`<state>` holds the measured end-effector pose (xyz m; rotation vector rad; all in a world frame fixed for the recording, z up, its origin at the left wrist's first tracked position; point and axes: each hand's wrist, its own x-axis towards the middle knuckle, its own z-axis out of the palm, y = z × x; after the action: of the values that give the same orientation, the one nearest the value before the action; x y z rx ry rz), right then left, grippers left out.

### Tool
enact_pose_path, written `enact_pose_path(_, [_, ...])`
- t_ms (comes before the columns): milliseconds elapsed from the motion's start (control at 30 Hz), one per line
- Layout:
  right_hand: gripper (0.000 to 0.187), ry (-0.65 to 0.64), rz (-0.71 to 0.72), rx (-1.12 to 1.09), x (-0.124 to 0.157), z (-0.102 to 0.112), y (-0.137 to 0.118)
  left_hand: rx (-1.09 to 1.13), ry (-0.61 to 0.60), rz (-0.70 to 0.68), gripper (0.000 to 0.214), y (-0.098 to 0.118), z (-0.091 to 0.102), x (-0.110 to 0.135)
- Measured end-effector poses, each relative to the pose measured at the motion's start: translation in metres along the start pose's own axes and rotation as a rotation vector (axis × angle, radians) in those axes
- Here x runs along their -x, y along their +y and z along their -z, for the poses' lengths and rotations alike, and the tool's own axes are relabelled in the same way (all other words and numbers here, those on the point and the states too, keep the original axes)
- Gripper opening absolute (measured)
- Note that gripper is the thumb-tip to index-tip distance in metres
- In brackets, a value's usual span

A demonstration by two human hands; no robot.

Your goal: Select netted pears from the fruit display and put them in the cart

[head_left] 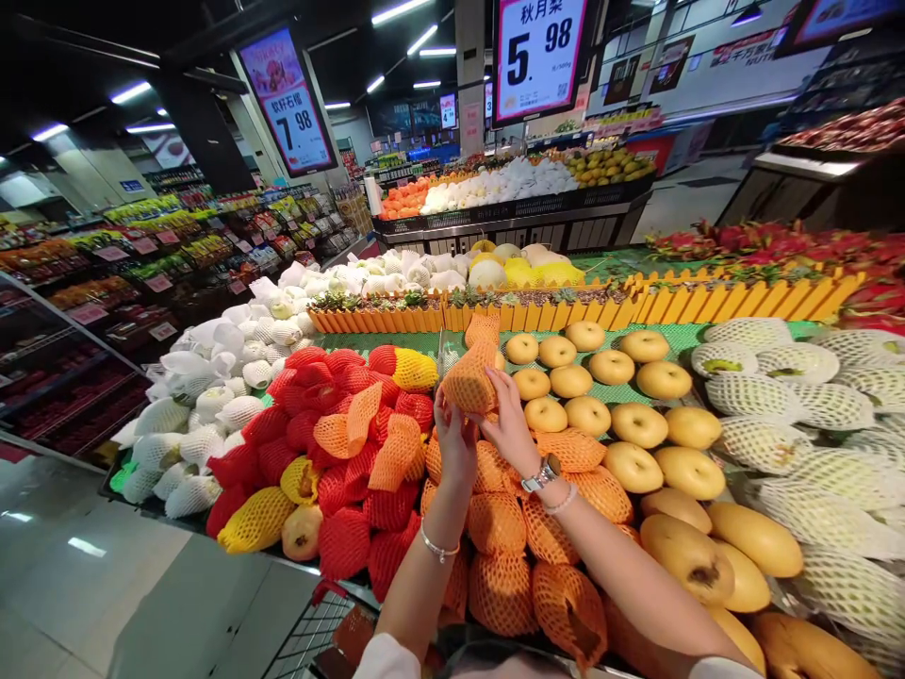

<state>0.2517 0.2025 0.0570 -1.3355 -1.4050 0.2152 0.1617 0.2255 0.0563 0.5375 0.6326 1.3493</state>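
Observation:
Both my hands hold up a pear in an orange foam net (469, 379), the loose end of the net standing above it. My left hand (456, 443) grips it from below and the left. On the lower right side, the fingers of my right hand (510, 420) press against the net. Beneath my hands lie several netted pears (496, 523) in orange foam. Bare tan pears (585, 415) sit in rows to the right. To the left is a heap of fruit in red foam nets (344, 539), with empty orange nets (394, 453) on top.
White-netted fruit fills the far left (212, 405) and the right side (813, 415). An orange picket-fence planter (544, 311) runs behind the pears, with melons (487, 273) beyond. A wire shopping cart (311, 632) stands at the front edge. Price screens (538, 61) hang overhead.

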Motion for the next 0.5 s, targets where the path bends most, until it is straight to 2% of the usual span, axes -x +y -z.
enact_pose_path(133, [0.062, 0.068, 0.042, 0.018, 0.001, -0.003, 0.006, -0.019, -0.053, -0.039, 0.045, 0.006, 0.012, 0.003])
enact_pose_path(300, [0.075, -0.012, 0.044, 0.015, 0.003, -0.013, 0.017, -0.064, -0.094, -0.008, 0.043, 0.005, 0.02, -0.007])
enact_pose_path(400, [0.068, 0.033, 0.035, 0.034, -0.013, -0.022, 0.026, -0.092, -0.119, 0.023, 0.04, 0.006, 0.016, -0.031])
enact_pose_path(500, [0.064, 0.077, -0.028, 0.075, -0.045, -0.033, 0.038, -0.202, -0.127, 0.079, 0.036, 0.012, 0.009, -0.07])
